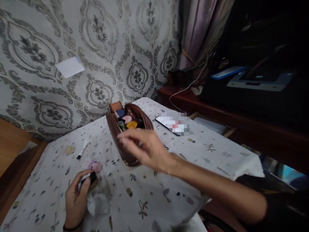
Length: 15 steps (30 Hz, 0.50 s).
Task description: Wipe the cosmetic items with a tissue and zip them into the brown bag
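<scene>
My left hand (76, 199) is closed on a small black-and-white item (92, 177), gripped between thumb and fingers. A crumpled white cloth or wipe (95, 202) hangs below it, partly see-through. My right hand (146, 149) is smeared by motion over the front of an open brown cosmetic bag (114, 140). Its fingers are bent together, and a small round dark end (140, 144) shows at them; its kind is unclear. Inside the bag are a yellow round item (132, 124), a pink one (127, 119) and a green-capped one (121, 125). A pink container (96, 166) lies beyond my left hand.
A small white tube with a black cap (83, 149) and a beige round piece (70, 150) lie on the patterned tablecloth (125, 199). A phone (169, 124) lies right of the bag. Beyond are a cable (190, 84), a dark red desk (178, 100) and an open drawer (210, 125).
</scene>
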Tool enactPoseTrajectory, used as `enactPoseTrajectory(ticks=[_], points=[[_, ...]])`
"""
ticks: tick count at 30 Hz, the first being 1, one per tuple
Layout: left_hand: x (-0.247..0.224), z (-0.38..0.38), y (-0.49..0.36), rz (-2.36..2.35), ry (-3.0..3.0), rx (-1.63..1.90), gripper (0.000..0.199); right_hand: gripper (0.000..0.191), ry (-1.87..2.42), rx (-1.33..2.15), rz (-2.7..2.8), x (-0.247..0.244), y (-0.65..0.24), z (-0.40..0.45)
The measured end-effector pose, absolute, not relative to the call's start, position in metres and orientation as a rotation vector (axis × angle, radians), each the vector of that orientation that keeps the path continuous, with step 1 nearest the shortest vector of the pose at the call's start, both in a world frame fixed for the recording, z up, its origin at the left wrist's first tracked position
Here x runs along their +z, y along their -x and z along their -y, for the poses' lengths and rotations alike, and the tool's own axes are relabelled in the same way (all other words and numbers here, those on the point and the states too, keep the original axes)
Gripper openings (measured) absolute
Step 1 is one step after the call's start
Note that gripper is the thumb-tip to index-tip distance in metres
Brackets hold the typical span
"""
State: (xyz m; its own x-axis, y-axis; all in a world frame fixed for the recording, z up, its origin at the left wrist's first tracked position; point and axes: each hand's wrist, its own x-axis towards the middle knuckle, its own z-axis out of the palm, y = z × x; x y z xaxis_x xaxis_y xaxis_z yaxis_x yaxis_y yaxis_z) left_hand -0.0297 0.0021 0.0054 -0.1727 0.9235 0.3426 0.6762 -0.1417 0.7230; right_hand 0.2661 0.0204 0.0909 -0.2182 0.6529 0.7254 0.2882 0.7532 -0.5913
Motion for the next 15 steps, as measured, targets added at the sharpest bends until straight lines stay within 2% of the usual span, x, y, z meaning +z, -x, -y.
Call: enactPoseTrajectory(ticks=[3,6,9,15], points=[[0.006,-0.004,0.029,-1.884,-1.804,1.189,0.039,0.020,0.915,0.074,2.136,0.111,-0.295,-0.048],[0.008,-0.005,0.026,-1.924,-1.776,1.167,0.042,0.022,0.908,-0.052,2.608,0.122,-0.300,-0.072],[0.008,-0.006,0.026,-1.944,-1.734,1.144,0.042,0.025,0.846,-0.066,2.892,0.128,-0.294,-0.090],[0.001,-0.006,0.041,-1.918,-1.741,1.057,0.046,0.036,0.770,0.089,3.107,0.132,-0.291,-0.110]])
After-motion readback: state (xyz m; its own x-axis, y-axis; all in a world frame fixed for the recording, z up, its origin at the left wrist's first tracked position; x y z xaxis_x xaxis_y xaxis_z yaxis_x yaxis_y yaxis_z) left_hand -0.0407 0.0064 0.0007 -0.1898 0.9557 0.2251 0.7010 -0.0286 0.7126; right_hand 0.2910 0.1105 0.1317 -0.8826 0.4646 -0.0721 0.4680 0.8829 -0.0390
